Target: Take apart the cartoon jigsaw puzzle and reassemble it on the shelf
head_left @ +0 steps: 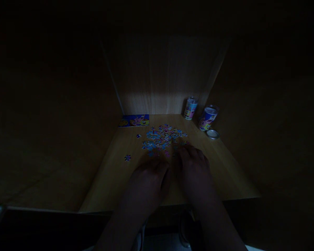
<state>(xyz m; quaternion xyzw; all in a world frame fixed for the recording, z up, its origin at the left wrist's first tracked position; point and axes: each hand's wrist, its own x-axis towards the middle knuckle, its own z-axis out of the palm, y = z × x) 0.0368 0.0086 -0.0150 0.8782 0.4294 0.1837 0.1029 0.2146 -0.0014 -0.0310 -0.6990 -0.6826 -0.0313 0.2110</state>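
The scene is very dark. A heap of small, mostly blue and pink jigsaw pieces [163, 137] lies in the middle of a wooden desk [115, 174]. My left hand [150, 176] rests palm down just in front of the heap, its fingers curled under. My right hand [192, 167] lies beside it, fingertips at the near edge of the pieces. In this gloom I cannot see whether either hand holds a piece. Two stray pieces [127, 158] lie to the left of the heap.
A blue printed picture card [134, 120] lies at the back left against the wooden wall. Two small printed cans [190, 108] [208, 118] stand at the back right, with a round metal lid [212, 134] beside them. Wooden side panels close in the desk.
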